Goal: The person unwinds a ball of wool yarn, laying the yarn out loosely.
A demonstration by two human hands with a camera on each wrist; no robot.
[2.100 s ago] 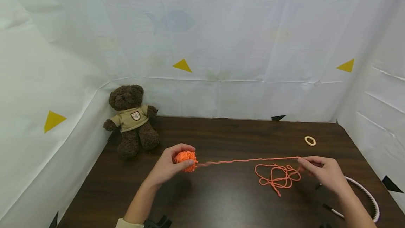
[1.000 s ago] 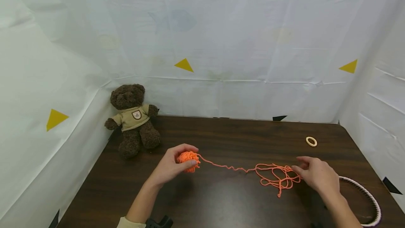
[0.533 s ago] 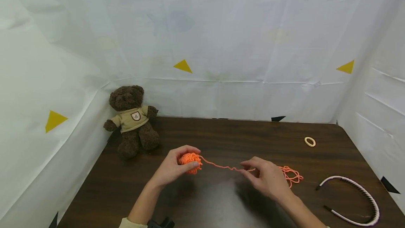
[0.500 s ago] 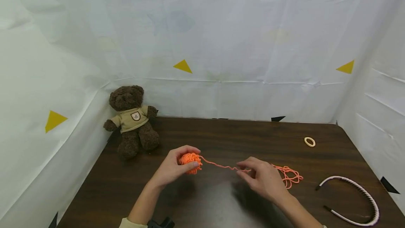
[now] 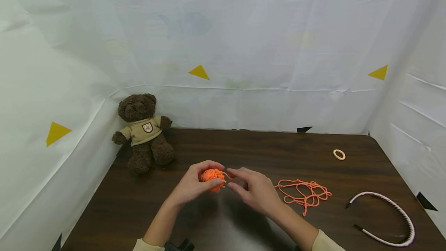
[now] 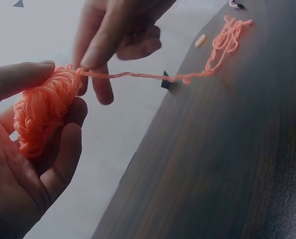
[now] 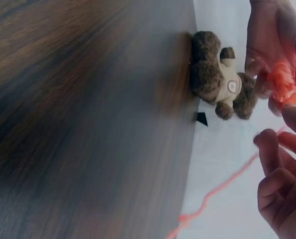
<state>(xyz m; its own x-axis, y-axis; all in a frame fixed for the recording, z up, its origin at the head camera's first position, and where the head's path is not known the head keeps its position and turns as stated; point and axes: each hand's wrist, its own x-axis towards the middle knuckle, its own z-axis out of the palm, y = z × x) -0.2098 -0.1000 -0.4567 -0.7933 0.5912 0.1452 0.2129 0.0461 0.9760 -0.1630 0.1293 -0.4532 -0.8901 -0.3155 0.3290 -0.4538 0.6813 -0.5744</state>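
Observation:
My left hand [image 5: 193, 183] grips a wound ball of orange yarn [image 5: 212, 179], thumb in front and fingers behind it, above the table. Close to its right side is my right hand [image 5: 256, 191], with thumb and index finger apart and the strand of yarn [image 6: 123, 75] running past the fingertips. In the left wrist view, the right thumb tip sits beside the strand where it leaves the ball. From there the strand leads to a loose tangle of the same yarn [image 5: 308, 200] on the table, right of the hands. The right hand covers part of the strand in the head view.
A brown teddy bear [image 5: 143, 133] in a tan shirt sits at the table's back left. A pale ring [image 5: 339, 154] lies at the back right, a white headband [image 5: 405, 220] at the front right. White sheeting [image 5: 278, 49] encloses the dark table [image 5: 209, 142].
My right hand has let go of the strand's far stretch and come left from the tangle to the ball. The left hand still holds the ball, slightly further right. The headband is uncovered.

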